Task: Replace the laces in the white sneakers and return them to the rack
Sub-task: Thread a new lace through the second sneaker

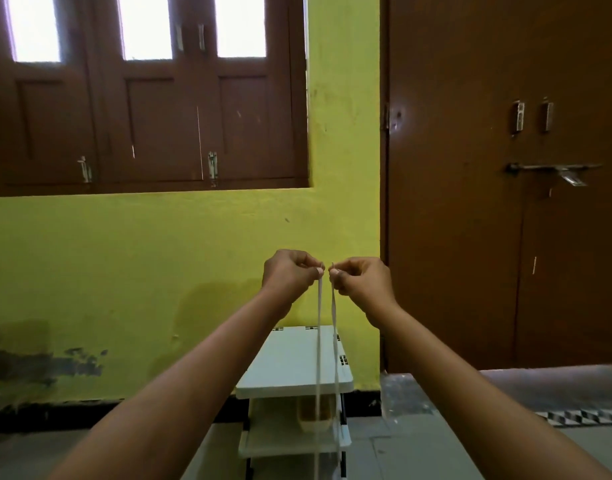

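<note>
At frame centre, left hand (290, 273) and right hand (361, 280) each pinch one end of the thin white flat lace (319, 341). Light, limp, likely slippery; grip at tips.

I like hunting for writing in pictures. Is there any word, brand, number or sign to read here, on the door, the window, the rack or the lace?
None: no readable text in this view.
The brown door, the window shutters, the yellow wall and the white rack bear no lettering.
The white lace, pinched by the left hand and the right hand, is plain.
</note>
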`<move>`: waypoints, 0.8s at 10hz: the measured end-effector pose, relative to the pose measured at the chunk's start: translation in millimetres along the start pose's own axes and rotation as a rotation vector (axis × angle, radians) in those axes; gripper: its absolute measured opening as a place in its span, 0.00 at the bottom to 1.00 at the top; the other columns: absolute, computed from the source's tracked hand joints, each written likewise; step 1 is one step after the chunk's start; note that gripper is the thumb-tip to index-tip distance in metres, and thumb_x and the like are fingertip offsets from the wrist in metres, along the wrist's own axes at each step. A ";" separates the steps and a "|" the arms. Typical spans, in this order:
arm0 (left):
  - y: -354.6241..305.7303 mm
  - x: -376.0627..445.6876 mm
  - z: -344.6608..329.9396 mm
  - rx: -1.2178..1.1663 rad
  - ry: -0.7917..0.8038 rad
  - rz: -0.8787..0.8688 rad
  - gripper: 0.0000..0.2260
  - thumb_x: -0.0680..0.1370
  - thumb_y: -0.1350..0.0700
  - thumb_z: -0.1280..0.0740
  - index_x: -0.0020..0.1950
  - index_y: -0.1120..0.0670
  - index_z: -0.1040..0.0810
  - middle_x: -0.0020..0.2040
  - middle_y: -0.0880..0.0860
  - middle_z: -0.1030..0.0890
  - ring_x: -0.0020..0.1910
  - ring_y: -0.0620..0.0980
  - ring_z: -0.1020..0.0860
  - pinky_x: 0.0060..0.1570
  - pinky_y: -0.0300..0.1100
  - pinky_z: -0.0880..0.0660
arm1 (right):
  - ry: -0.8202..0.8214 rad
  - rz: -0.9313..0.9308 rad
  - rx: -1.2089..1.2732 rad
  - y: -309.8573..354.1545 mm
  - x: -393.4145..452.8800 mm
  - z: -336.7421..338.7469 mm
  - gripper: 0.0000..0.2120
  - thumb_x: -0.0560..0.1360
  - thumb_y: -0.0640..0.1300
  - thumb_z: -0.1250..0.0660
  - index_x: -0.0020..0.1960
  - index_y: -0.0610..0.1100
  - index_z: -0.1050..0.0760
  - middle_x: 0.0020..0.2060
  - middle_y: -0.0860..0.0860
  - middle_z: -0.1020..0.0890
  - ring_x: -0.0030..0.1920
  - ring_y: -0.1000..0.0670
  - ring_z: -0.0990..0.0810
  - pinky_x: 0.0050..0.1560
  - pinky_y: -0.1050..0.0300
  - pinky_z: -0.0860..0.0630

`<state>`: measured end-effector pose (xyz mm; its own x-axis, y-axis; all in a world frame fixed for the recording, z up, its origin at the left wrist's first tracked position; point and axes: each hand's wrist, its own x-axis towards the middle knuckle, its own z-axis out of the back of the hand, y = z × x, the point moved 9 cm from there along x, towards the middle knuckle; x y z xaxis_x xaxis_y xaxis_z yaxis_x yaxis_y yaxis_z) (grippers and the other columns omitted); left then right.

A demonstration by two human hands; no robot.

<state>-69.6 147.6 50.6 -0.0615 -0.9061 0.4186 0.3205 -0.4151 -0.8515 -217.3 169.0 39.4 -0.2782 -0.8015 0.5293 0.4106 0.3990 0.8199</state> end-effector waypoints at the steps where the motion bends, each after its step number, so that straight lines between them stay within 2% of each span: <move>1: -4.7 0.6 3.6 0.024 -0.015 -0.022 0.02 0.72 0.63 0.29 0.41 0.57 0.19 0.38 0.54 0.19 0.35 0.47 0.24 0.42 0.40 0.25 | 0.004 0.053 -0.059 10.2 0.1 -1.7 0.05 0.74 0.38 0.32 0.46 0.37 0.18 0.36 0.44 0.17 0.37 0.50 0.21 0.49 0.47 0.21; 4: -12.0 2.2 9.9 0.108 -0.035 -0.071 0.05 0.71 0.62 0.28 0.38 0.54 0.19 0.38 0.54 0.18 0.39 0.51 0.20 0.49 0.49 0.20 | 0.032 0.091 -0.116 20.3 3.3 -7.7 0.07 0.73 0.39 0.31 0.47 0.36 0.18 0.38 0.41 0.17 0.39 0.48 0.21 0.48 0.44 0.21; 8: -3.9 4.1 9.6 0.079 -0.023 -0.059 0.03 0.72 0.63 0.28 0.40 0.56 0.19 0.37 0.53 0.19 0.39 0.51 0.21 0.48 0.45 0.21 | 0.077 0.080 -0.111 14.9 5.1 -14.3 0.05 0.74 0.39 0.32 0.45 0.38 0.19 0.36 0.44 0.18 0.39 0.47 0.20 0.48 0.44 0.21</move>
<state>-62.1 146.2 58.7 -0.0611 -0.8778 0.4750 0.3906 -0.4590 -0.7980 -200.3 164.5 51.2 -0.1749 -0.8026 0.5703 0.5235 0.4148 0.7442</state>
